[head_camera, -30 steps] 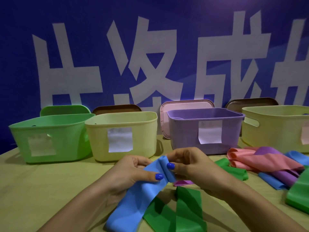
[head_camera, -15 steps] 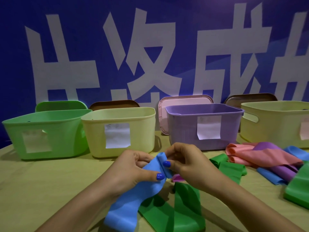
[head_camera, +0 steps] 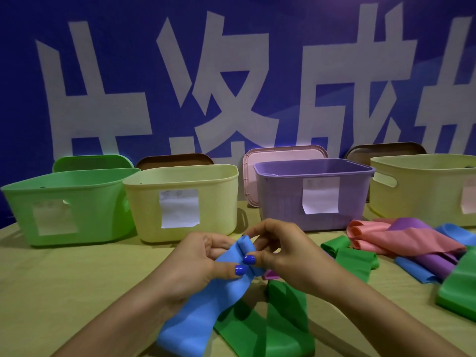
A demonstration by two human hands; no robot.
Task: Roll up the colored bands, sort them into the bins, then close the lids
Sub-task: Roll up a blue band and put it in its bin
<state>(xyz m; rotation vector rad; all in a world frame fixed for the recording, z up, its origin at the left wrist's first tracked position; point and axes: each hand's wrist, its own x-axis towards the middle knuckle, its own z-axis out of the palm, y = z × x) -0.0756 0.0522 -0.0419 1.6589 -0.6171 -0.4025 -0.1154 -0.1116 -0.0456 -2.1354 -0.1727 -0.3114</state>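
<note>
A blue band runs from the table's near edge up to my hands, its top end curled into a small roll. My left hand pinches the band just below the roll, and my right hand pinches the roll itself. Under it lies a green band. Four open bins stand in a row behind: green bin, yellow bin, purple bin, and a second yellow bin at the right.
Lids lean on the blue wall behind the bins: green lid, brown lid, pink lid, brown lid. To the right lie loose bands: pink band, purple band, blue band, green band.
The roll at the blue band's top end has grown tighter under my fingers. Both hands stay at the same spot over the table; my head has shifted slightly.
</note>
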